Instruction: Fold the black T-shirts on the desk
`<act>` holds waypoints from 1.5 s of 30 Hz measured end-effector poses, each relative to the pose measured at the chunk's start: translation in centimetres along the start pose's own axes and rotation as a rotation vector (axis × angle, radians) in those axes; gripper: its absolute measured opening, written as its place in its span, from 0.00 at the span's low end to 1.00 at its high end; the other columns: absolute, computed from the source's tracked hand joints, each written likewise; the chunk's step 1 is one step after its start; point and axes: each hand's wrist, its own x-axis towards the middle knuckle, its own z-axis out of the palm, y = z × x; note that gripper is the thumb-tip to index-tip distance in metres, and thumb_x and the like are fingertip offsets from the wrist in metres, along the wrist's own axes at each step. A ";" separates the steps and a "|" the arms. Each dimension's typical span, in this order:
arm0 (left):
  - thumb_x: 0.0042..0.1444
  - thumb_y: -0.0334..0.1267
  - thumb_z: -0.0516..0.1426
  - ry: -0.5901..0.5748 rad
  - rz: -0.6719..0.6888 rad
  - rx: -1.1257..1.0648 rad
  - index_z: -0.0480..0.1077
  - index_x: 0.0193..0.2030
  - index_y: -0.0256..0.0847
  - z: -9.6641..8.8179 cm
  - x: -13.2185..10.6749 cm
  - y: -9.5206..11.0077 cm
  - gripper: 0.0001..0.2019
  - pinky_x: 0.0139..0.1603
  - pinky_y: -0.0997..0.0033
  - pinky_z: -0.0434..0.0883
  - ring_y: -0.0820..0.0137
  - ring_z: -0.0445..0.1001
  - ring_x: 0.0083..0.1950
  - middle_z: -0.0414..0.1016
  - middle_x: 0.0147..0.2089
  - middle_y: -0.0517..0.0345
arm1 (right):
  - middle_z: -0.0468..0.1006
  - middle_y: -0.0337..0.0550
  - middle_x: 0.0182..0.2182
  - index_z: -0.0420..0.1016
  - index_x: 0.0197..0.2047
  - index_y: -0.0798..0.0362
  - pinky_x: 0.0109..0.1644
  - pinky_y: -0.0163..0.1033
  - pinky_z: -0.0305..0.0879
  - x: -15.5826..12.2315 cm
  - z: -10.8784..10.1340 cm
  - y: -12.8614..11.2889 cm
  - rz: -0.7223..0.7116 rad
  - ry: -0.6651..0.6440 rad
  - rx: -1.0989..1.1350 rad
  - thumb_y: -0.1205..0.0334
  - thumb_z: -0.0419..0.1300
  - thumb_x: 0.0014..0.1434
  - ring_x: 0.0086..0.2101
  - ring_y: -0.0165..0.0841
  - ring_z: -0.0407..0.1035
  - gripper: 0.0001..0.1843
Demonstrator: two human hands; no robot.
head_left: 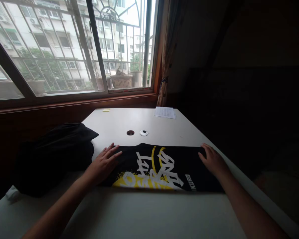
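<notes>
A folded black T-shirt (161,167) with white and yellow lettering lies flat on the white table (144,212) in front of me. My left hand (103,164) rests palm down on its left end, fingers stretched out. My right hand (212,160) lies flat on its right end, fingers extended too. Neither hand grips the cloth.
A heap of black clothing (54,156) sits at the table's left side. Behind the shirt are a round cable hole (130,132) and its white cap (144,133). A sheet of paper (164,112) and a yellow sticky note (106,110) lie near the window wall.
</notes>
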 end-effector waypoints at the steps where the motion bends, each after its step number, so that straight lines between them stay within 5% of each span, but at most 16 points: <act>1: 0.73 0.41 0.48 -0.030 0.046 -0.022 0.61 0.71 0.51 0.0 -0.5 0.8 0.21 0.74 0.46 0.55 0.56 0.44 0.77 0.52 0.76 0.57 | 0.69 0.58 0.62 0.68 0.61 0.57 0.64 0.54 0.64 0.0 -0.1 -0.1 -0.010 -0.006 0.002 0.52 0.48 0.66 0.60 0.48 0.65 0.26; 4: 0.73 0.49 0.49 -0.175 0.116 -0.046 0.51 0.75 0.55 0.7 -2.9 1.7 0.26 0.73 0.45 0.55 0.56 0.47 0.76 0.50 0.76 0.59 | 0.70 0.56 0.61 0.71 0.57 0.56 0.64 0.54 0.64 0.1 -0.3 -0.3 -0.005 -0.056 -0.003 0.53 0.47 0.67 0.58 0.48 0.67 0.24; 9: 0.72 0.52 0.48 -0.228 -0.031 0.002 0.38 0.77 0.53 1.5 -7.8 -0.7 0.32 0.73 0.45 0.53 0.56 0.48 0.76 0.45 0.77 0.55 | 0.73 0.55 0.59 0.73 0.56 0.55 0.62 0.56 0.66 0.1 -0.3 -0.3 0.028 -0.098 0.008 0.52 0.46 0.66 0.58 0.48 0.68 0.24; 16: 0.70 0.49 0.53 -0.118 -0.082 0.043 0.54 0.74 0.51 -0.5 -11.7 -3.6 0.28 0.69 0.48 0.64 0.54 0.55 0.74 0.55 0.75 0.55 | 0.74 0.56 0.57 0.73 0.56 0.55 0.61 0.57 0.67 0.2 -0.6 -0.4 0.004 -0.093 0.032 0.52 0.47 0.66 0.57 0.50 0.69 0.25; 22: 0.64 0.34 0.57 -0.090 0.037 0.033 0.67 0.66 0.53 -3.8 -9.2 1.0 0.23 0.62 0.55 0.72 0.58 0.70 0.64 0.73 0.62 0.57 | 0.74 0.56 0.56 0.72 0.57 0.55 0.61 0.56 0.66 0.3 -0.9 -0.6 -0.083 -0.050 0.028 0.54 0.48 0.66 0.56 0.49 0.68 0.23; 28: 0.64 0.27 0.57 -0.198 0.077 0.091 0.75 0.46 0.44 -3.4 -5.4 5.9 0.09 0.45 0.61 0.73 0.61 0.74 0.45 0.77 0.45 0.55 | 0.75 0.52 0.54 0.72 0.57 0.51 0.59 0.55 0.67 0.4 -1.0 -0.5 -0.114 -0.036 0.060 0.55 0.50 0.65 0.54 0.47 0.69 0.21; 38: 0.59 0.23 0.55 -0.226 0.043 0.078 0.74 0.42 0.44 -2.7 -6.3 5.8 0.12 0.42 0.64 0.73 0.63 0.74 0.42 0.76 0.44 0.54 | 0.75 0.51 0.54 0.73 0.57 0.51 0.59 0.54 0.66 0.3 -1.1 -0.8 -0.131 -0.078 0.053 0.56 0.50 0.66 0.53 0.46 0.69 0.20; 45: 0.66 0.25 0.50 -0.106 0.131 -0.066 0.72 0.53 0.44 -1.5 -6.7 4.8 0.16 0.60 0.62 0.74 0.62 0.71 0.63 0.72 0.63 0.55 | 0.76 0.51 0.50 0.77 0.50 0.51 0.59 0.55 0.65 0.7 -3.3 -2.7 -0.251 -0.069 0.003 0.61 0.52 0.64 0.51 0.47 0.69 0.16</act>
